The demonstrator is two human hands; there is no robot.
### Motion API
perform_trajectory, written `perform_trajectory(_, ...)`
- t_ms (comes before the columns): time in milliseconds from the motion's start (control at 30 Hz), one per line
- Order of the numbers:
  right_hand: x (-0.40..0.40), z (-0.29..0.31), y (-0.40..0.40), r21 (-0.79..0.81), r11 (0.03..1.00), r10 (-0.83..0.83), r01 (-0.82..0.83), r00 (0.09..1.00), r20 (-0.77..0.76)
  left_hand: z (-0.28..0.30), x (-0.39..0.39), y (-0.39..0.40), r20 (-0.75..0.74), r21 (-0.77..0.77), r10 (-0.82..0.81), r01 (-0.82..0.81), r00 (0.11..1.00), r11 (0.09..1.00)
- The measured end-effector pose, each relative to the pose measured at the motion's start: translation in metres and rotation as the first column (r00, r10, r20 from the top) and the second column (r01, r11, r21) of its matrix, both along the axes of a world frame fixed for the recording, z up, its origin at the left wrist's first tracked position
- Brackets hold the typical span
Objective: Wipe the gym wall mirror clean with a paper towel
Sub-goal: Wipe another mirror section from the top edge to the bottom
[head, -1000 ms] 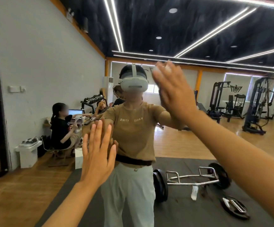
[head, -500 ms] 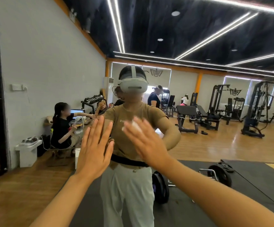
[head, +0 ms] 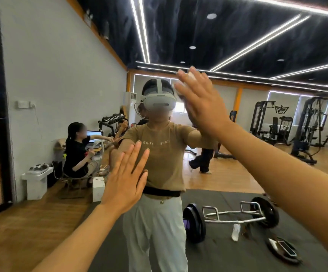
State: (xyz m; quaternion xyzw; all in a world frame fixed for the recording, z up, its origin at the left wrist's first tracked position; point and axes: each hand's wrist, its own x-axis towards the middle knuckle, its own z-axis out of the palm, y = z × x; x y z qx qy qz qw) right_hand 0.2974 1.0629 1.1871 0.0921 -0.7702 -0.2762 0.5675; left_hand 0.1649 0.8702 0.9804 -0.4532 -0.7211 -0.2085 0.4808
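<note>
One mirror (head: 237, 46) fills the whole view, an upright sheet lying dead ahead of both hands, and everything else seen in it is reflection. Two hands work at it. The right hand (head: 202, 103) is raised at about one o'clock from the view's centre, fingers straight and spread, palm flat toward the glass, pressing one towel (head: 191, 75) against it; only small white scraps of that towel peep out past the fingertips, at roughly twelve o'clock from the palm, so most of it lies hidden between hand and glass. The left hand (head: 126, 183) sits lower, at about seven o'clock from the right, fingers straight and together, flat toward the mirror and holding nothing; whether it touches the glass I cannot tell for certain, though it looks braced there. The right hand is the one on the towel, so the next stroke, I judge, falls to it, and since the towel lies flat between palm and glass any sweep must run along the surface, up, down or sideways, with pressure straight ahead. Reflected behind, from big to small: one standing figure in a headset, one seated person at nine o'clock, one trap bar (head: 235, 213) on the mat at five o'clock, one bottle (head: 236, 232) beside it.
</note>
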Motion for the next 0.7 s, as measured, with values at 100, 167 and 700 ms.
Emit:
perform_trajectory(100, -0.013, 0.019, -0.024, -0.261, 0.963, 0.027, -0.074, 0.984, -0.178, 0.003, 0.001, -0.002, 0.014, -0.021, -0.032, 0.032, 0.999, 0.999)
perform_trajectory(167, -0.023, 0.000, -0.036, -0.341, 0.931, 0.050, -0.131, 0.970, -0.238, 0.005, 0.002, -0.004, 0.009, -0.024, -0.061, 0.061, 0.998, 0.998)
perform_trajectory(700, -0.008, -0.222, -0.022, 0.241, 0.964, 0.004, -0.112, 0.912, 0.411, -0.013, -0.028, -0.048, -0.014, -0.093, 0.043, -0.044, 0.999, 0.995)
